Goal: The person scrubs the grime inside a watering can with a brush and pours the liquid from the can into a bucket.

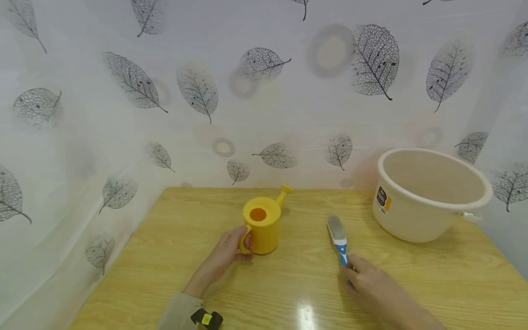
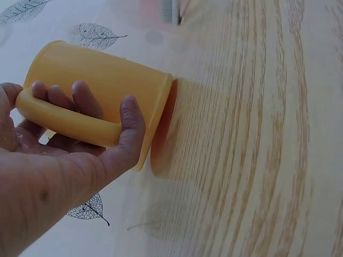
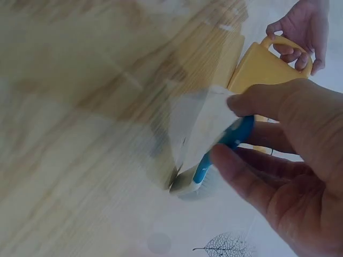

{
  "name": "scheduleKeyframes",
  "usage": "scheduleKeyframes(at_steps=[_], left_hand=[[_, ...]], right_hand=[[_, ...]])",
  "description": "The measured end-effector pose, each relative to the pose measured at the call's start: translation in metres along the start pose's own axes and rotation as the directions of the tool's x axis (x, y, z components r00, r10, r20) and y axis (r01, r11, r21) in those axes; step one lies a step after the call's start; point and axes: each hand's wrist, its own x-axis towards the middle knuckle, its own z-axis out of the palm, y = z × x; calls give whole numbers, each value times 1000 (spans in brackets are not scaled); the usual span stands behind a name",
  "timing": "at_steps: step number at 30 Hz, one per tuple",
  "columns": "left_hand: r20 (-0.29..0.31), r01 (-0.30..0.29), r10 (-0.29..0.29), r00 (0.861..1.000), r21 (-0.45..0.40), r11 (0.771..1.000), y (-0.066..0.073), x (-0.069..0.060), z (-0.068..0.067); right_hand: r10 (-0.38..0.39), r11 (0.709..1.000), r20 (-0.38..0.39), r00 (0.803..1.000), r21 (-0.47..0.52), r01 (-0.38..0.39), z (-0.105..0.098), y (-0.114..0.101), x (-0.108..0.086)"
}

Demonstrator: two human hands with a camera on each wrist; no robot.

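Note:
A yellow watering can [image 1: 264,233] stands left of the table's middle, its spout pointing to the back right. My left hand [image 1: 228,247] grips its handle [image 2: 69,120], with fingers curled through the loop in the left wrist view. Whether the can's base fully touches the table, I cannot tell. My right hand [image 1: 367,277] holds a brush [image 1: 341,250] by its blue and white handle, pinched between thumb and fingers. The brush's grey bristles [image 1: 336,227] point away toward the back of the table. Part of the handle is hidden by the right hand.
A large cream bucket [image 1: 416,220] with a wide rim stands at the back right of the wooden table [image 1: 198,211]. Behind and to the left hangs a white curtain [image 1: 280,119] printed with dark leaves. A black band [image 1: 207,318] circles the left wrist.

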Motion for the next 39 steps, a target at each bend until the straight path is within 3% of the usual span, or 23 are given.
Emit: scheduleKeyframes(at_steps=[13, 17, 22, 26, 30, 39], left_hand=[[-31, 1, -1, 1000, 16, 1000, 2, 0, -2], [-109, 26, -22, 994, 33, 999, 5, 1, -4], [-227, 66, -54, 972, 43, 997, 6, 4, -6], [-275, 87, -69, 959, 54, 995, 7, 4, -8], [-293, 94, -77, 953, 44, 995, 9, 3, -8], [-291, 91, -79, 953, 26, 996, 8, 5, -9]], right_hand=[[32, 998, 138, 990, 53, -39, 0, -5, 0], [34, 999, 126, 991, 38, -39, 1, -5, 0], [37, 999, 117, 992, 33, -41, 4, -5, 0], [55, 997, 140, 989, 36, -61, 4, -6, 0], [65, 997, 156, 986, 36, -72, 4, -6, 0], [96, 991, 204, 974, 67, -112, 4, -8, 0]])
